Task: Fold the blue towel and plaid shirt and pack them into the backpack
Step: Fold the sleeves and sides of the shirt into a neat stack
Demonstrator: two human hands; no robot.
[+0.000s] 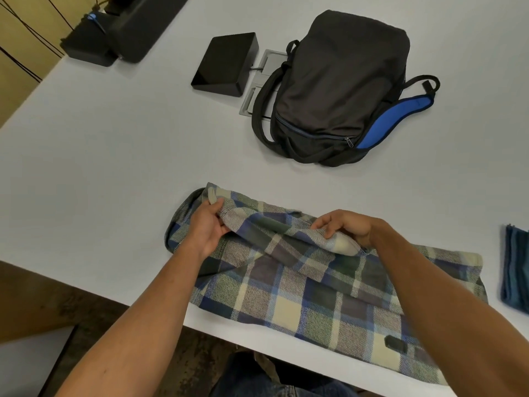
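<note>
The plaid shirt (300,296) lies spread across the near edge of the white table (114,167), part of it hanging over the edge. My left hand (207,226) grips a raised fold of the shirt near its far left end. My right hand (346,227) pinches the same fold further right, lifting it slightly. The blue towel (515,267) lies folded at the right edge of the view. The dark backpack (340,84) with a blue-lined strap lies flat beyond the shirt, its front zipper closed.
A black box (224,64) sits left of the backpack beside a grey metal plate (257,90) set in the table. Black equipment (123,27) with cables stands at the far left corner. Bare table stretches to the left of the shirt.
</note>
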